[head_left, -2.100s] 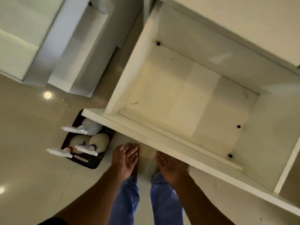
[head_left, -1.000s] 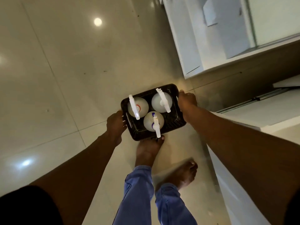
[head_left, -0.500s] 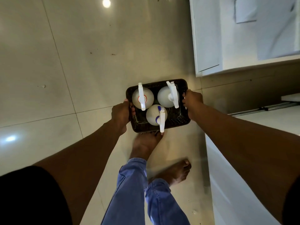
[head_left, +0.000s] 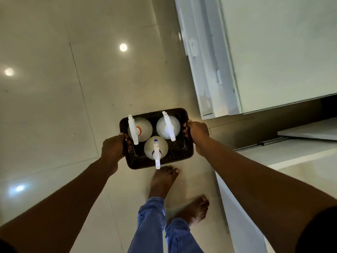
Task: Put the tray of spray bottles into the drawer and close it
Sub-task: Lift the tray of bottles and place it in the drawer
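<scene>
Three spray bottles (head_left: 156, 136) stood upright in the dark perforated tray (head_left: 187, 152), two along its far edge and one against its near edge. My left hand (head_left: 114, 149) was clamped on the tray's left rim and my right hand (head_left: 197, 134) on its right rim, carrying it level above the tiled floor (head_left: 54, 88). The open white drawer (head_left: 284, 157) lay just to the right of the tray, apart from it.
</scene>
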